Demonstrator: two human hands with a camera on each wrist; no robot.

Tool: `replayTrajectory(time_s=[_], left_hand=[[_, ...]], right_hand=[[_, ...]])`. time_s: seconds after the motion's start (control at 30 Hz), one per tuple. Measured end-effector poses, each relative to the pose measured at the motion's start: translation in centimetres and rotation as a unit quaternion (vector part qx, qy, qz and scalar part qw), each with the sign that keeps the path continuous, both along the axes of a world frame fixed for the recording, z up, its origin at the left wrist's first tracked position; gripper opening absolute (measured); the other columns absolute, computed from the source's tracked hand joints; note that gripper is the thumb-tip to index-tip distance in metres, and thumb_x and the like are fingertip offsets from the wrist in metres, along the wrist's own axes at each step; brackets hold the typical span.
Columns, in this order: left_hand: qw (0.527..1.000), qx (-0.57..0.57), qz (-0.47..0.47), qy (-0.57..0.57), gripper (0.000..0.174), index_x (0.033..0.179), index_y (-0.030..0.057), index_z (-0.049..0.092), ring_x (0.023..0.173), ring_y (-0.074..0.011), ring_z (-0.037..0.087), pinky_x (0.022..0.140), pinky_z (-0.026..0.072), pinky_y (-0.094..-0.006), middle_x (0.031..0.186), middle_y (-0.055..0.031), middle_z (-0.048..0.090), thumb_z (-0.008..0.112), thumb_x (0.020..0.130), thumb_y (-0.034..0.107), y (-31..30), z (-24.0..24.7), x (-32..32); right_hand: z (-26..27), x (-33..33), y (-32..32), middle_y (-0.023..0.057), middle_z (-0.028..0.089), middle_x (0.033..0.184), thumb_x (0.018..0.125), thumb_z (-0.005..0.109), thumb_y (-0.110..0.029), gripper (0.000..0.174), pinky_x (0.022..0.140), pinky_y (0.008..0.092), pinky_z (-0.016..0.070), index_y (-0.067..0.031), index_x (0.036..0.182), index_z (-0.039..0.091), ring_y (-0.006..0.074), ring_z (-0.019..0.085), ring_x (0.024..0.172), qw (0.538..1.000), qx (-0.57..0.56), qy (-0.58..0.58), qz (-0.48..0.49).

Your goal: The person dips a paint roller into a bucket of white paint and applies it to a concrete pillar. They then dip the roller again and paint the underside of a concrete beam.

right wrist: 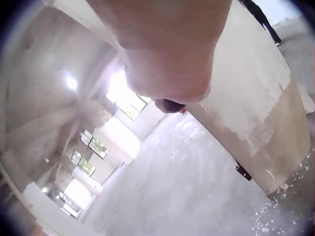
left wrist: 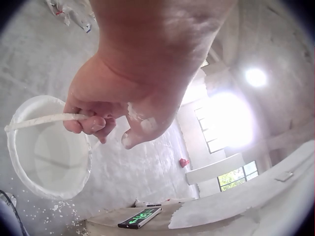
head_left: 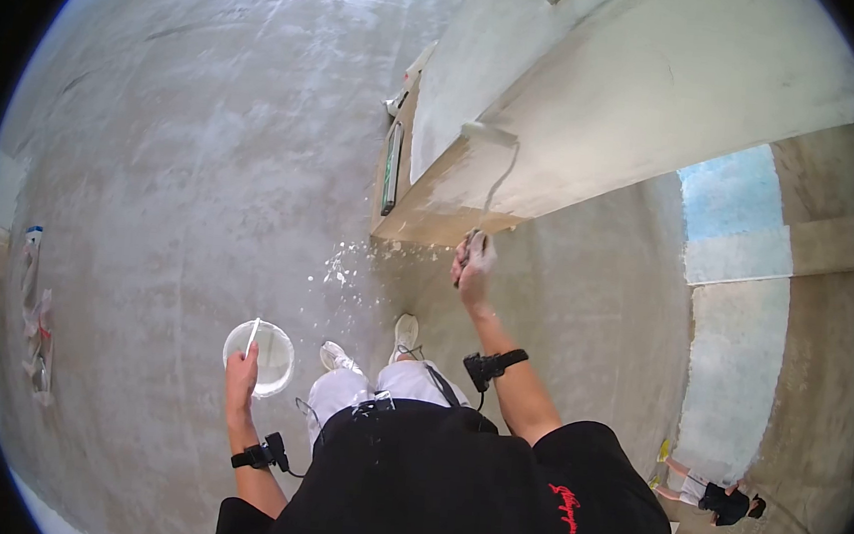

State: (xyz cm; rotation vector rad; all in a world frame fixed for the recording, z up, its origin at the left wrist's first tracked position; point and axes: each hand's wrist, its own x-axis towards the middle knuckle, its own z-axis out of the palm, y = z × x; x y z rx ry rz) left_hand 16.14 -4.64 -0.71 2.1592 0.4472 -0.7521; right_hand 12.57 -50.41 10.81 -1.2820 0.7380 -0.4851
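My left hand [head_left: 241,378] grips the pale handle [left wrist: 47,119] of a white bucket [head_left: 289,369], fingers curled round it. The bucket hangs beside my left leg, with whitish material inside. My right hand [head_left: 477,268], smudged with white, is closed round a roller's handle; its dark end [right wrist: 173,106] shows under the hand in the right wrist view. The thin frame runs up to a pale roller [head_left: 490,132] lying against the narrow face of a partition wall [head_left: 600,110], near where its whitish coat meets bare tan. The right wrist view does not show the roller.
White splatters [head_left: 342,265] mark the floor by the wall's foot. A dark-framed panel with green markings [head_left: 392,169] is at the wall's end. Plastic-wrapped items [head_left: 38,337] lie far left. Another person [head_left: 720,501] is at the lower right, near a partly coated wall [head_left: 735,362].
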Motion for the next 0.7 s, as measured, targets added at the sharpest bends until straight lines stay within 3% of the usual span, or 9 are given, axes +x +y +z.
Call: replayTrajectory(time_s=[0.13, 0.2, 0.23, 0.33, 0.47, 0.53, 0.57, 0.63, 0.7], left_hand=[[1.000, 0.005, 0.010, -0.016, 0.058, 0.065, -0.0038, 0.050, 0.060, -0.0190, 0.044, 0.058, 0.0408, -0.0385, 0.060, -0.0098, 0.047, 0.058, 0.088, 0.048, 0.1, -0.7, -0.2], [0.998, 0.020, -0.018, -0.053, 0.053, 0.063, 0.0019, 0.051, 0.047, -0.0122, 0.044, 0.042, 0.0359, -0.0312, 0.055, -0.0022, 0.047, 0.058, 0.089, 0.047, 0.2, -1.6, -0.2], [0.998, 0.010, -0.022, -0.062, 0.053, 0.062, 0.0019, 0.051, 0.046, -0.0124, 0.044, 0.041, 0.0362, -0.0312, 0.054, -0.0022, 0.046, 0.059, 0.089, 0.047, 0.3, -1.6, -0.3], [1.000, -0.002, -0.012, -0.015, 0.059, 0.063, -0.0037, 0.047, 0.060, -0.0172, 0.044, 0.056, 0.0401, -0.0384, 0.059, -0.0086, 0.046, 0.059, 0.088, 0.049, -0.2, -0.4, -0.1], [1.000, -0.014, -0.008, -0.012, 0.059, 0.062, -0.0035, 0.047, 0.060, -0.0165, 0.043, 0.055, 0.0394, -0.0377, 0.059, -0.0079, 0.045, 0.059, 0.088, 0.049, -0.4, 0.1, 0.0], [0.997, -0.001, -0.023, -0.072, 0.055, 0.060, 0.0013, 0.050, 0.044, -0.0126, 0.044, 0.040, 0.0352, -0.0305, 0.052, -0.0023, 0.044, 0.059, 0.088, 0.048, -0.2, -0.9, 0.0], [0.997, -0.001, -0.022, -0.071, 0.055, 0.060, 0.0013, 0.050, 0.044, -0.0126, 0.044, 0.040, 0.0352, -0.0305, 0.052, -0.0023, 0.044, 0.059, 0.088, 0.048, -0.3, -0.4, 0.1], [1.000, 0.000, -0.005, -0.023, 0.058, 0.063, -0.0036, 0.048, 0.059, -0.0165, 0.041, 0.054, 0.0382, -0.0369, 0.058, -0.0071, 0.043, 0.059, 0.088, 0.048, -0.5, 0.2, 0.0], [1.000, -0.001, -0.004, -0.020, 0.059, 0.063, -0.0033, 0.048, 0.059, -0.0165, 0.041, 0.054, 0.0381, -0.0369, 0.058, -0.0070, 0.043, 0.059, 0.088, 0.048, -0.6, 0.1, -0.2]], right_hand=[[2.0, 0.2, -3.3, -0.0013, 0.041, 0.062, 0.100, 0.040, -0.042, 0.033, 0.033, 0.0224, 0.0286, -0.0099, 0.093, 0.045, 0.0064, 0.035, 0.038, 0.996, 0.055, -0.053, 0.050], [2.3, 1.0, -3.7, -0.0012, 0.041, 0.062, 0.100, 0.040, -0.043, 0.034, 0.033, 0.0222, 0.0282, -0.0096, 0.093, 0.045, 0.0064, 0.034, 0.038, 0.993, 0.063, -0.062, 0.080], [2.3, 0.9, -3.8, -0.0012, 0.042, 0.062, 0.100, 0.040, -0.043, 0.034, 0.034, 0.0221, 0.0282, -0.0101, 0.093, 0.045, 0.0065, 0.034, 0.038, 0.992, 0.077, -0.050, 0.084], [0.8, -0.1, -3.8, -0.0012, 0.042, 0.062, 0.099, 0.041, -0.043, 0.032, 0.034, 0.0219, 0.0280, -0.0114, 0.093, 0.046, 0.0067, 0.034, 0.038, 0.990, 0.106, -0.010, 0.090], [-2.8, -0.8, -3.8, -0.0014, 0.041, 0.061, 0.100, 0.040, -0.042, 0.030, 0.034, 0.0219, 0.0275, -0.0133, 0.091, 0.045, 0.0066, 0.034, 0.038, 0.979, 0.163, 0.079, 0.089], [-2.2, -0.6, -3.7, -0.0016, 0.041, 0.061, 0.100, 0.040, -0.042, 0.031, 0.034, 0.0219, 0.0273, -0.0130, 0.090, 0.045, 0.0063, 0.033, 0.038, 0.981, 0.157, 0.064, 0.090], [-1.4, -0.5, -3.3, -0.0017, 0.041, 0.061, 0.100, 0.040, -0.042, 0.032, 0.034, 0.0218, 0.0270, -0.0128, 0.090, 0.045, 0.0060, 0.033, 0.038, 0.983, 0.153, 0.054, 0.091], [0.9, 0.1, -2.7, -0.0019, 0.041, 0.061, 0.100, 0.040, -0.042, 0.032, 0.034, 0.0215, 0.0268, -0.0126, 0.090, 0.045, 0.0057, 0.033, 0.039, 0.985, 0.144, 0.041, 0.089], [3.7, 0.5, -2.1, -0.0021, 0.040, 0.061, 0.100, 0.039, -0.042, 0.032, 0.034, 0.0212, 0.0266, -0.0125, 0.089, 0.046, 0.0054, 0.032, 0.039, 0.987, 0.136, 0.029, 0.083]])
